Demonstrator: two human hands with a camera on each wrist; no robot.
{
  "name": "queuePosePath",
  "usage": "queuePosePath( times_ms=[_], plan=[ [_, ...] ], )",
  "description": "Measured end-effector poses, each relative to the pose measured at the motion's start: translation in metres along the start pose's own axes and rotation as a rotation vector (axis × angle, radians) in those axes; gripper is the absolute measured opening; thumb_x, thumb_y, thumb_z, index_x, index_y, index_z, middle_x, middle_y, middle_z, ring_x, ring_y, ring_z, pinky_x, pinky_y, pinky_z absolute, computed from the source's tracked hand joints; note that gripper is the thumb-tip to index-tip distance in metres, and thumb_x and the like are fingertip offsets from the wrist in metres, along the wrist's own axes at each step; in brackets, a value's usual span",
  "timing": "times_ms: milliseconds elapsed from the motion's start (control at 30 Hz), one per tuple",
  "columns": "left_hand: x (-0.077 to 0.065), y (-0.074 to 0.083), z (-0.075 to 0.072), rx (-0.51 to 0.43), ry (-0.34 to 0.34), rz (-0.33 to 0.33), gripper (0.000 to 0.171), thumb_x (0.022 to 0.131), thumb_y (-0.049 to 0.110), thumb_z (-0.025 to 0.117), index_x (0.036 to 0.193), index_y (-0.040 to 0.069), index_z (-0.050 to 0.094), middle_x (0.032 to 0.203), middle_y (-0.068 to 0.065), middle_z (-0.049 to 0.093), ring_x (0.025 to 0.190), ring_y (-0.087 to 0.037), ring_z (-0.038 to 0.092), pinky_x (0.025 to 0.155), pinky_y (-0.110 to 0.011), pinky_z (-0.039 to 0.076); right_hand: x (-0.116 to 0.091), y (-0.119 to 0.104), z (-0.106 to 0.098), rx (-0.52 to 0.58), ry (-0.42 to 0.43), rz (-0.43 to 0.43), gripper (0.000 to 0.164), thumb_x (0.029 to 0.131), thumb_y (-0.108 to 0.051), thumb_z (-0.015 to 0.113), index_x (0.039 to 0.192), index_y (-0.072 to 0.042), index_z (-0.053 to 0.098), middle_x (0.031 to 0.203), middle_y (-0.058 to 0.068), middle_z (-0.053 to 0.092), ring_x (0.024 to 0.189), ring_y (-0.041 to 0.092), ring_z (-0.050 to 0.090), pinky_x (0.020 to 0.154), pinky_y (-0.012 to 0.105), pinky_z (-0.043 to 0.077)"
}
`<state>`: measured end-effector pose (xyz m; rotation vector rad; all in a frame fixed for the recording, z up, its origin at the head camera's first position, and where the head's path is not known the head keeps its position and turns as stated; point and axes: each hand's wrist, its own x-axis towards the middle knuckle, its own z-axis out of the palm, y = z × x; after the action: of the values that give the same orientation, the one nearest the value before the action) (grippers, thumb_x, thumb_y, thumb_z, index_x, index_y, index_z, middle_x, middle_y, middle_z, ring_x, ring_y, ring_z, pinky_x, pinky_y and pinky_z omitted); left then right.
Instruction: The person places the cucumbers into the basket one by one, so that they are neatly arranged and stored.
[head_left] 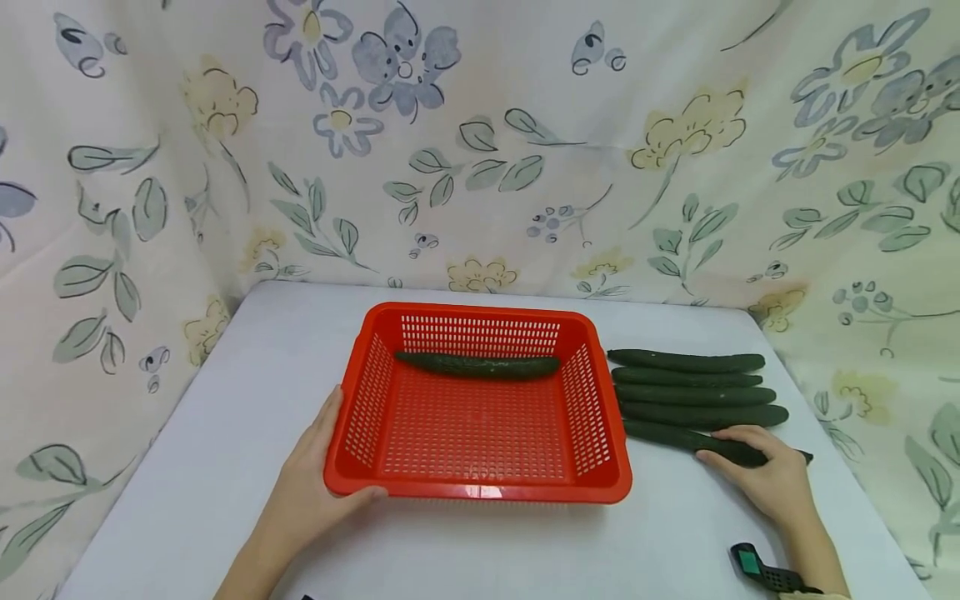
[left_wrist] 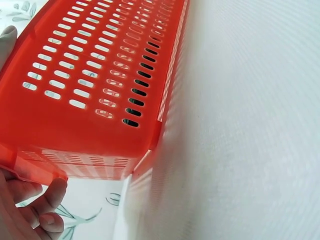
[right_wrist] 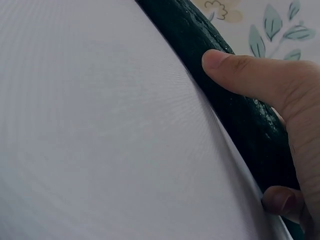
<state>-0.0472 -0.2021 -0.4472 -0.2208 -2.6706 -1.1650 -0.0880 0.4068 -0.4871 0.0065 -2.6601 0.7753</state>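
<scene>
A red plastic basket (head_left: 487, 490) with slotted walls stands on the white table. Inside it, along the far wall, lies one dark green cucumber (head_left: 480, 366). My left hand (head_left: 309, 479) grips the basket's near left corner, thumb at the front rim and fingers along the left side; the left wrist view shows curled fingers (left_wrist: 47, 200) by the rim. To the basket's right, my right hand (head_left: 772, 475) holds the nearest cucumber (head_left: 663, 434) of a row, thumb and fingers on opposite sides. In the right wrist view this cucumber (right_wrist: 240, 120) appears to lie against the table.
Several more cucumbers (head_left: 697, 395) lie side by side behind the held one, their left ends close to the basket. A floral cloth (head_left: 480, 167) hangs behind the table (head_left: 465, 558) and at its sides. A dark watch-like band (head_left: 765, 569) is at the right wrist.
</scene>
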Motion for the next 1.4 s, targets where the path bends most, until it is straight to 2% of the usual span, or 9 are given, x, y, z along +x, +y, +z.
queuePosePath(
  times_ms=[100, 267, 500, 700, 833, 1000, 1233, 1300, 1400],
  plan=[
    [-0.003, 0.000, 0.000, 0.000, -0.006, -0.013, 0.137, 0.068, 0.045, 0.100, 0.172, 0.023, 0.014, 0.173, -0.009, 0.031, 0.139, -0.036, 0.049, 0.093, -0.063, 0.059, -0.002, 0.000, 0.002, -0.007, 0.000, 0.001, 0.034, 0.074, -0.031, 0.100, 0.099, -0.017, 0.082, 0.108, 0.007, 0.074, 0.104, -0.026, 0.039, 0.091, -0.001, 0.026],
    [-0.001, -0.001, 0.000, 0.013, 0.009, 0.001, 0.138, 0.066, 0.043, 0.101, 0.172, 0.022, 0.015, 0.172, -0.009, 0.034, 0.135, -0.032, 0.052, 0.092, -0.061, 0.059, -0.002, 0.000, 0.003, 0.036, 0.033, -0.023, 0.033, 0.070, -0.021, 0.101, 0.097, -0.015, 0.083, 0.103, -0.001, 0.074, 0.103, -0.026, 0.044, 0.091, -0.003, 0.027],
    [0.001, -0.003, 0.000, 0.012, 0.015, 0.003, 0.136, 0.067, 0.042, 0.100, 0.172, 0.020, 0.016, 0.173, -0.011, 0.032, 0.137, -0.037, 0.050, 0.090, -0.063, 0.060, 0.005, -0.002, 0.003, 0.047, 0.023, -0.035, 0.033, 0.070, -0.020, 0.101, 0.098, -0.016, 0.083, 0.103, -0.010, 0.071, 0.105, -0.025, 0.044, 0.091, -0.002, 0.028],
    [0.004, -0.004, -0.003, 0.009, 0.022, 0.014, 0.136, 0.067, 0.040, 0.100, 0.172, 0.020, 0.016, 0.173, -0.010, 0.031, 0.139, -0.038, 0.049, 0.091, -0.065, 0.059, 0.010, -0.007, 0.003, 0.072, 0.021, -0.028, 0.032, 0.072, -0.019, 0.100, 0.099, -0.015, 0.083, 0.104, -0.029, 0.064, 0.106, -0.024, 0.046, 0.094, 0.000, 0.029],
    [0.005, -0.004, -0.001, -0.003, 0.019, 0.022, 0.136, 0.067, 0.039, 0.101, 0.172, 0.019, 0.017, 0.173, -0.009, 0.030, 0.139, -0.037, 0.050, 0.091, -0.062, 0.060, 0.009, -0.009, 0.000, 0.083, 0.033, -0.001, 0.030, 0.073, -0.017, 0.099, 0.099, -0.013, 0.083, 0.103, -0.037, 0.060, 0.106, -0.023, 0.047, 0.094, 0.001, 0.029],
    [0.003, -0.004, 0.001, 0.008, 0.009, 0.017, 0.137, 0.066, 0.041, 0.101, 0.172, 0.017, 0.017, 0.170, -0.011, 0.036, 0.132, -0.031, 0.054, 0.087, -0.054, 0.062, 0.005, -0.013, -0.004, 0.085, 0.013, 0.055, 0.031, 0.076, -0.019, 0.098, 0.102, -0.011, 0.082, 0.102, -0.039, 0.059, 0.106, -0.023, 0.047, 0.095, 0.004, 0.028],
    [0.001, -0.002, 0.001, 0.031, 0.009, 0.009, 0.139, 0.065, 0.046, 0.101, 0.172, 0.019, 0.015, 0.169, -0.014, 0.039, 0.130, -0.031, 0.054, 0.090, -0.059, 0.060, 0.009, -0.018, -0.010, 0.088, 0.007, 0.160, 0.035, 0.080, -0.028, 0.096, 0.106, -0.011, 0.081, 0.099, -0.039, 0.060, 0.107, -0.024, 0.045, 0.099, 0.009, 0.029],
    [0.001, -0.002, 0.001, 0.033, 0.012, 0.008, 0.139, 0.066, 0.046, 0.100, 0.172, 0.019, 0.015, 0.168, -0.014, 0.039, 0.129, -0.031, 0.055, 0.089, -0.059, 0.061, 0.013, -0.020, -0.012, 0.102, 0.010, 0.183, 0.036, 0.081, -0.029, 0.095, 0.108, -0.009, 0.081, 0.099, -0.039, 0.060, 0.108, -0.024, 0.045, 0.108, 0.015, 0.031],
    [0.002, -0.001, 0.001, 0.026, 0.015, 0.009, 0.138, 0.066, 0.045, 0.100, 0.172, 0.017, 0.016, 0.168, -0.015, 0.039, 0.130, -0.032, 0.054, 0.088, -0.059, 0.061, 0.018, -0.023, -0.015, 0.117, 0.023, 0.197, 0.038, 0.082, -0.029, 0.095, 0.110, -0.008, 0.080, 0.100, -0.040, 0.059, 0.108, -0.023, 0.046, 0.112, 0.020, 0.033]
  ],
)
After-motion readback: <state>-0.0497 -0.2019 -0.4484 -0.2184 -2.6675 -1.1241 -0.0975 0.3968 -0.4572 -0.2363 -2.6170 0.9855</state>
